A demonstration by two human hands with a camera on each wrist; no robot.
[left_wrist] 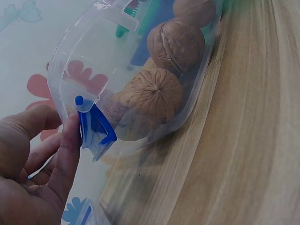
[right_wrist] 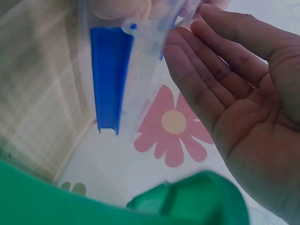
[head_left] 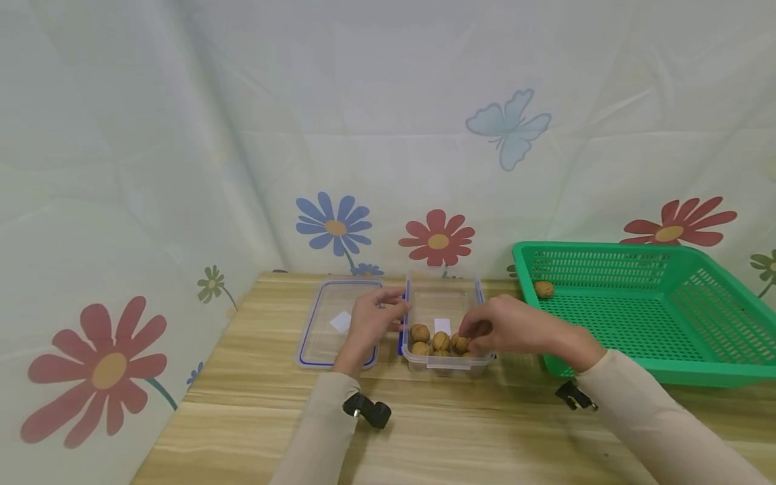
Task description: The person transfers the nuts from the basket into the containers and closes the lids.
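Observation:
A clear plastic box (head_left: 457,362) with blue side latches stands in the middle of the table. Several walnuts (head_left: 441,341) lie in its near half, beside a small white paper (head_left: 442,327). Fingers of my left hand (head_left: 372,322) touch the box's left outer side by the blue latch (left_wrist: 96,126), not wrapped round it. Over the box's near right corner, my right hand (head_left: 512,325) reaches down, its fingertips beside a walnut. From the right wrist, the right hand's fingers (right_wrist: 206,79) look relaxed, and no walnut shows between them.
Left of the box lies its clear lid (head_left: 309,337) with a blue seal, partly behind my left hand. A green perforated basket (head_left: 636,370) stands to the right, with one walnut (head_left: 543,289) in its far left corner. Behind the table (head_left: 424,431) hangs a flower-printed cloth (head_left: 388,135).

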